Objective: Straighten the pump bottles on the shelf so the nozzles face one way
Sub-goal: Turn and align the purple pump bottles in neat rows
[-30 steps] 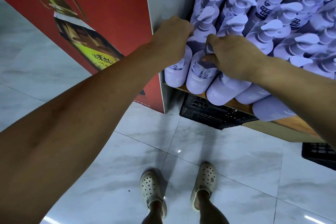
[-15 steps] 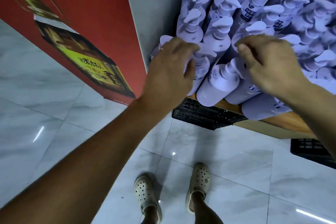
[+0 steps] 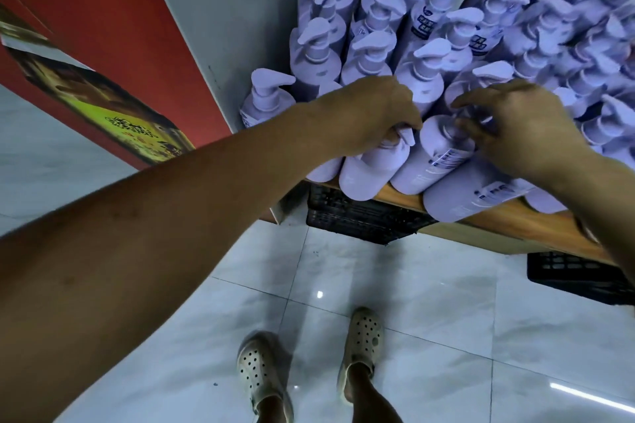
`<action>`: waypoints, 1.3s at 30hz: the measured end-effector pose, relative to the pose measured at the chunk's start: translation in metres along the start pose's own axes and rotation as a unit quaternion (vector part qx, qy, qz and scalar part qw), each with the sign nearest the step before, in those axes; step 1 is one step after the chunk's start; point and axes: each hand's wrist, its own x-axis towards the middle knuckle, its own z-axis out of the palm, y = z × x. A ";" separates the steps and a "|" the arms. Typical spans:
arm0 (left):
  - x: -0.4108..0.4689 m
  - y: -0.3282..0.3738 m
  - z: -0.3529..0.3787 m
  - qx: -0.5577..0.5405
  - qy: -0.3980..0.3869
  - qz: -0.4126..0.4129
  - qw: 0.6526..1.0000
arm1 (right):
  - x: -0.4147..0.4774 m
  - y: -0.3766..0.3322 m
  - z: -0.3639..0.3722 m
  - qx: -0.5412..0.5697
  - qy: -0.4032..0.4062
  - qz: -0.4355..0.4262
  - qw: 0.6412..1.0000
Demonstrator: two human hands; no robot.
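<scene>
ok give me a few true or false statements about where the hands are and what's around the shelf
1. The left hand grips the pump of a front-row bottle. True.
2. The right hand hangs at the person's side. False: it is up at the shelf, holding the pump of the neighbouring bottle.
3. The pump bottles are green. False: they are lavender.
4. A black crate sits under the wooden shelf. True.
5. The person is barefoot. False: they wear perforated clogs.
</scene>
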 end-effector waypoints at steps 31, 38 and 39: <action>0.022 -0.002 0.006 0.018 0.058 -0.122 0.991 | 0.012 0.015 0.009 0.052 -0.097 -0.040 0.993; 0.019 -0.006 0.011 -0.009 0.083 -0.123 0.989 | 0.015 0.010 0.005 0.061 -0.102 -0.010 0.993; 0.019 -0.006 0.011 -0.010 0.084 -0.128 0.988 | 0.016 0.008 0.004 0.064 -0.105 -0.015 0.992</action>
